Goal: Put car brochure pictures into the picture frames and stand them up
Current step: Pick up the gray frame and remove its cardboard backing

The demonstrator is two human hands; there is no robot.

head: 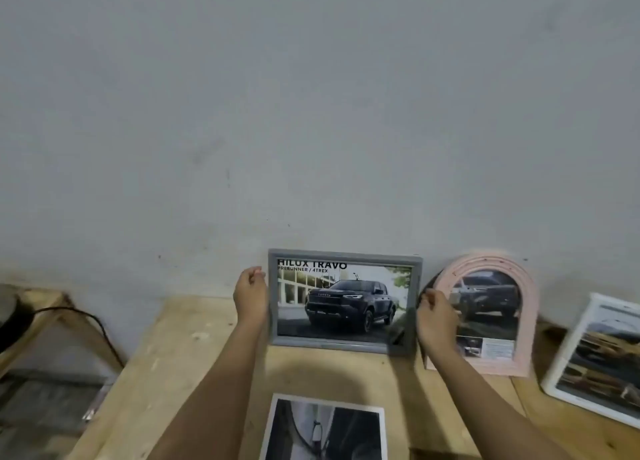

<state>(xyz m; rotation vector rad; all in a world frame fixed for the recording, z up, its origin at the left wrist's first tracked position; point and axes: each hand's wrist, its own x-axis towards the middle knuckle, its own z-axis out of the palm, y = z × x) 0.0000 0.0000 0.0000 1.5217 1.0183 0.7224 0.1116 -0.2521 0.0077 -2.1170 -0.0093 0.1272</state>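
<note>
A grey rectangular picture frame [343, 257] stands upright on the wooden table [194, 338] against the wall, showing a dark pickup truck picture. My left hand [251, 295] grips its left edge. My right hand [434, 316] holds its right edge, fingers curled. To the right stands a pink arched frame [530, 307] with a car picture. Further right a white frame [561, 373] with a picture leans back. A loose brochure page [325, 428] lies flat on the table near me.
The grey wall [311, 113] rises directly behind the frames. A black cable [100, 324] runs over a lower wooden surface on the left, beyond the table's left edge.
</note>
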